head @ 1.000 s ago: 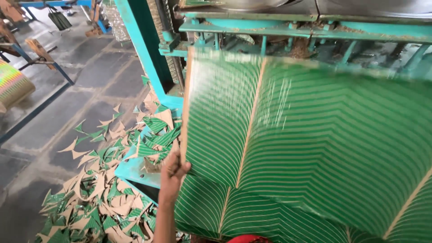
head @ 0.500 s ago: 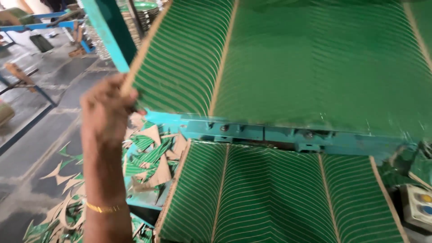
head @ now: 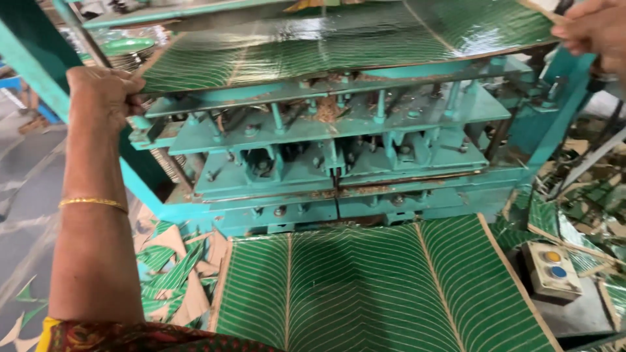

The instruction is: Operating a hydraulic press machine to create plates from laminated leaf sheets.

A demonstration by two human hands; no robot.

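Gripping the green striped sheet at both ends, we pinch its edge with our left hand at nine o'clock and our right hand at two o'clock; it lies flat across the top of the teal press.

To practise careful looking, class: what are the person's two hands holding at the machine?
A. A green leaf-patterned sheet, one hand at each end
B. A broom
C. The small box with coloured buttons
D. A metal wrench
A: the left hand and right hand grip opposite edges of the green striped sheet over the teal press.
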